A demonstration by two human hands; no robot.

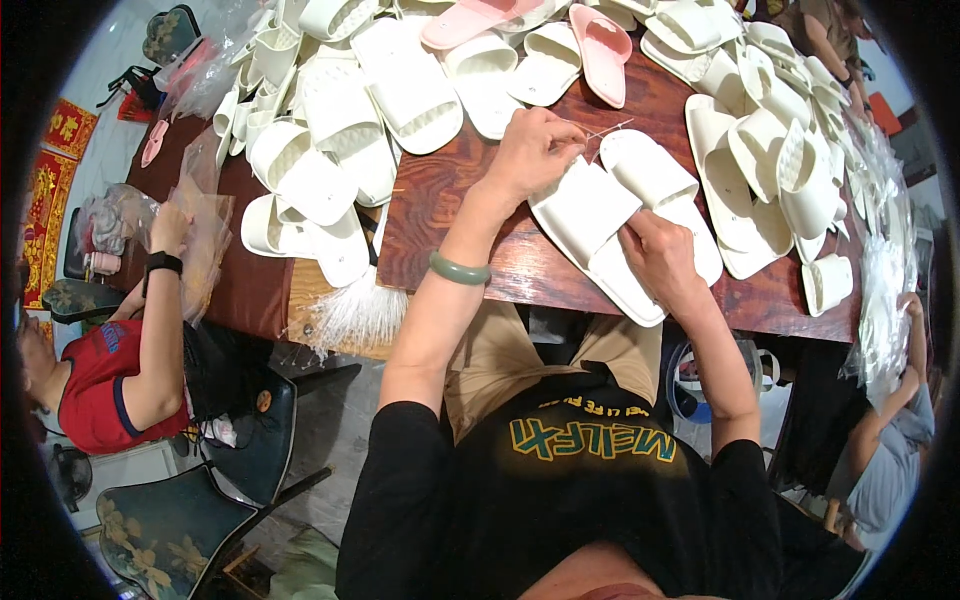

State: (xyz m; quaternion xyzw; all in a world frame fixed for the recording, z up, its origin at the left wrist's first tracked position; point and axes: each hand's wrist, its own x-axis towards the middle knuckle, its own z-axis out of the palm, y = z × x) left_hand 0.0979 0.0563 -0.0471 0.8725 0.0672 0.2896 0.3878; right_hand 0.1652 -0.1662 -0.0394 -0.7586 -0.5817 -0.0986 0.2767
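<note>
A pair of white slippers lies in front of me on the reddish-brown wooden table (pixel 470 235). My right hand (pixel 660 255) is closed on the near slipper (pixel 585 205), gripping it at the strap's right edge. The other slipper (pixel 655 170) lies beside it to the right, partly under that hand. By the near slipper's far end, my left hand (pixel 540 155) has its fingertips pinched on a thin pale strand (pixel 610 127), which sticks out to the right. Whether the strand passes through the slipper I cannot tell. A green bangle (pixel 459 268) circles my left wrist.
Piled white slippers (pixel 405 85) and pink slippers (pixel 603 55) cover the far side; more white slippers (pixel 755 180) lie right. A bundle of thin white strands (pixel 355 315) hangs at the left edge. A person in red (pixel 115 385) handles clear bags; another works at right.
</note>
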